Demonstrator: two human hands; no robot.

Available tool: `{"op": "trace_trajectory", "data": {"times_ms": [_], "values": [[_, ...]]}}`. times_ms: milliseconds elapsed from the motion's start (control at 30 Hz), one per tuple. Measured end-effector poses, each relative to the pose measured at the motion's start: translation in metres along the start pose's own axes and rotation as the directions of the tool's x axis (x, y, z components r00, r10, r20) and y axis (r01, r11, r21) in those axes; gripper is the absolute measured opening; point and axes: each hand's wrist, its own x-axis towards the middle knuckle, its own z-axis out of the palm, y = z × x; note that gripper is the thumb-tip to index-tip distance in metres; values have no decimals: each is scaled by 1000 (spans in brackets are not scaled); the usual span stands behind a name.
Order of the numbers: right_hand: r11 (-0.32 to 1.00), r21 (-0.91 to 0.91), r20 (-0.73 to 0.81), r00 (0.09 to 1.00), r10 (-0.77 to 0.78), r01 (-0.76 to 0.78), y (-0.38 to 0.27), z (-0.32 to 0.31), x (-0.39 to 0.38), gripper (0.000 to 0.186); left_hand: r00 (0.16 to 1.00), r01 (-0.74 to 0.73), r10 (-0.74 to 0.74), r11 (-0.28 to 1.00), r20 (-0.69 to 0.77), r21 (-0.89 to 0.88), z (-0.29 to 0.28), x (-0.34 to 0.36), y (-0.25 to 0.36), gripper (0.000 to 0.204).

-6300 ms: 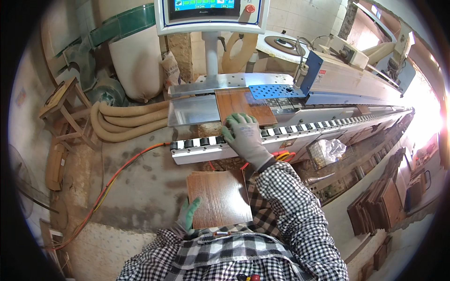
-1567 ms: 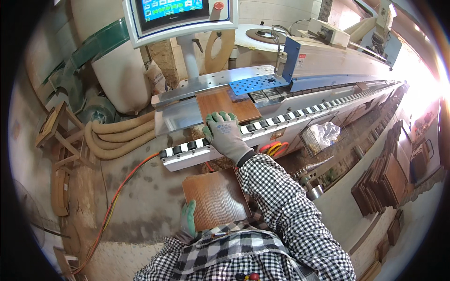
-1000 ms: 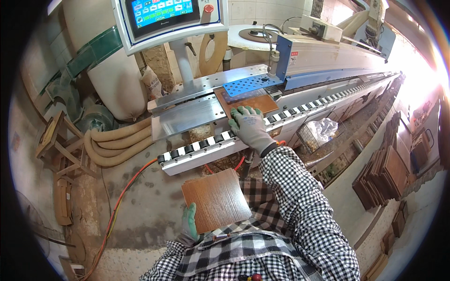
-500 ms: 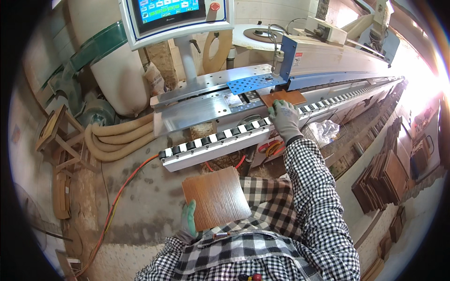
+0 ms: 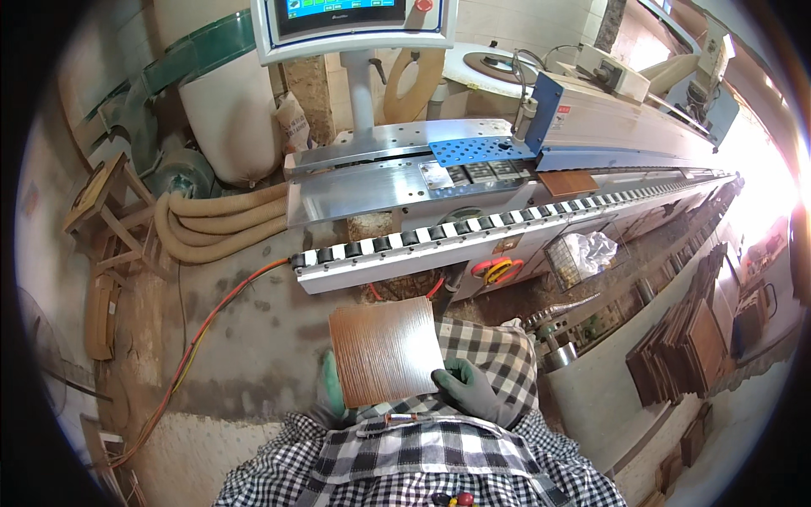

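Observation:
A brown wood-grain panel (image 5: 384, 351), roughly square, is held flat in front of my body; its uneven upper edge suggests more panels under it, but I cannot tell how many. My gloved left hand (image 5: 332, 390) grips its left side, with the fingers hidden underneath. At the lower right corner, my gloved right hand (image 5: 475, 390) pinches the edge, thumb on top. Beyond, another brown panel (image 5: 568, 183) lies in the machine (image 5: 355, 198), against the blue guard and behind the roller rail (image 5: 405, 242). Neither hand touches that one.
Above the machine's left part stands a control screen (image 5: 355, 21). A blue perforated plate (image 5: 481, 151) covers the infeed. Stacked brown boards (image 5: 684, 355) lean at the right. Beige hoses (image 5: 215, 232) and an orange hose (image 5: 224, 338) run on the left, near a wooden stool (image 5: 106, 203).
My right hand has let go of the panel at the machine and come back to the held panel's corner. The machine's panel has moved right along the guard. The view has shifted slightly.

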Motion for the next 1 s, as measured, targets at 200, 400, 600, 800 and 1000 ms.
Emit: {"op": "trace_trajectory", "data": {"times_ms": [200, 400, 600, 800, 1000], "values": [[945, 326, -41, 999, 6, 8, 34, 8, 10, 42, 966, -258, 212, 715, 150, 650, -6, -3, 11, 65], [926, 358, -250, 968, -27, 119, 44, -6, 12, 36, 939, -199, 325, 780, -112, 593, -31, 23, -17, 45], [908, 95, -262, 890, -373, 409, 14, -74, 20, 39, 970, -78, 194, 822, -149, 563, 8, 2, 4, 54], [820, 398, -340, 896, -284, 411, -107, -87, 76, 44, 895, -294, 443, 685, -60, 667, -13, 7, -9, 38], [884, 359, -339, 925, -175, 299, -162, -120, 183, 35, 953, -190, 271, 883, -137, 430, -9, 7, -4, 40]]}}
